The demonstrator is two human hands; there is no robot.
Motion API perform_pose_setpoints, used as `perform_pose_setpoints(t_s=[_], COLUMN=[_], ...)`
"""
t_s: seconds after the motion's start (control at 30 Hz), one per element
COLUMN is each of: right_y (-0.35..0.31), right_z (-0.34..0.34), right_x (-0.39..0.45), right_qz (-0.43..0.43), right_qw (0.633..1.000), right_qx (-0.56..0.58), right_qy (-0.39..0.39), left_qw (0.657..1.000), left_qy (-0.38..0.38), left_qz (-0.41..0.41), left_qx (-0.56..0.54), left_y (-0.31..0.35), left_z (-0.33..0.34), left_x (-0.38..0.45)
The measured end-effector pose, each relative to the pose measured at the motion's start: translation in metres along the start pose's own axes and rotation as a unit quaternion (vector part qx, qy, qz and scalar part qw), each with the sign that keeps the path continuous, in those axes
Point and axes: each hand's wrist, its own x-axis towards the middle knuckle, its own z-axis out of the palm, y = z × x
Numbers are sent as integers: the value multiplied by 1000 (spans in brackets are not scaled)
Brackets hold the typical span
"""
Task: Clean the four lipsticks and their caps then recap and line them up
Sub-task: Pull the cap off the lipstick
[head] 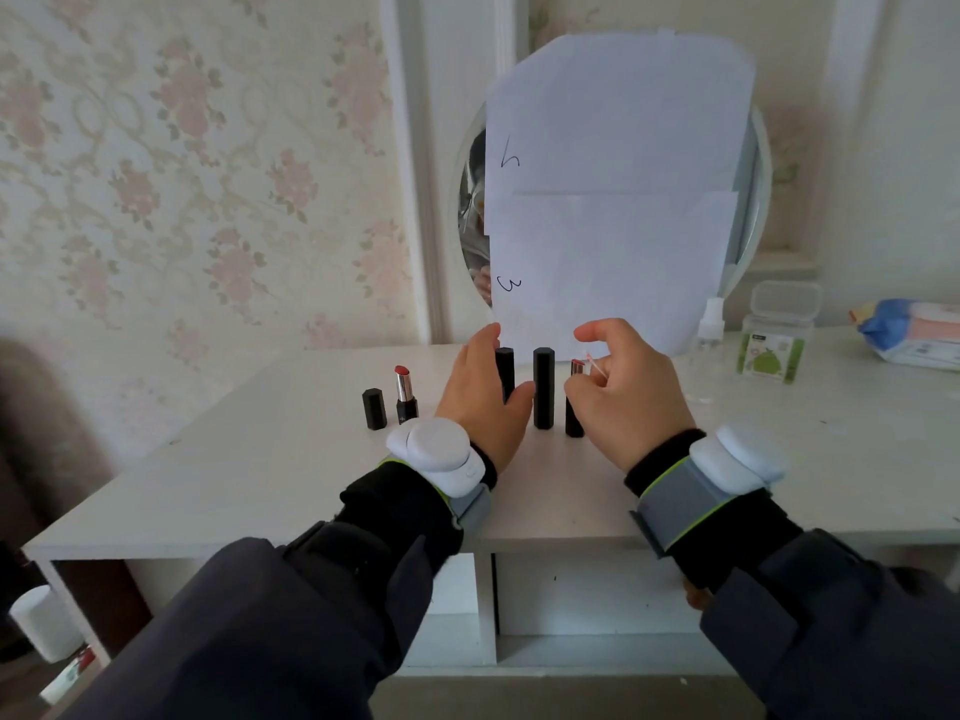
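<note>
Four black lipsticks stand in a row on the white table (pixel 260 459). At the left, a loose black cap (pixel 374 409) stands beside an open lipstick (pixel 405 394) with a red tip. My left hand (pixel 480 394) curls round a capped lipstick (pixel 505 374). A second capped lipstick (pixel 543 387) stands free between my hands. My right hand (pixel 626 392) pinches a cotton swab (pixel 596 365) whose tip sits at the top of an uncapped lipstick (pixel 574 397). Part of that lipstick is hidden by my fingers.
A round mirror (pixel 470 210) covered with white paper sheets (pixel 613 189) leans at the back. To the right stand a small spray bottle (pixel 709 330), a clear swab box (pixel 776 335) and a pack of wipes (pixel 909 332). The front table edge lies below my wrists.
</note>
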Motion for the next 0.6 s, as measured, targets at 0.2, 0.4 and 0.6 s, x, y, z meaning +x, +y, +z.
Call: perform_pose_setpoints(t_s=[0.2, 0.4, 0.6], right_y=[-1, -1, 1], right_z=[-1, 0, -1], right_x=[-2, -1, 0], right_qz=[-12, -19, -33], right_qw=[1000, 1000, 999], right_qx=[0, 1, 17], right_qy=[6, 4, 7], left_qw=[999, 998, 997], left_qy=[-14, 2, 44], left_qz=[-46, -61, -65], left_qx=[6, 8, -13], left_y=[-1, 0, 6], left_z=[1, 0, -11], left_x=[4, 6, 2])
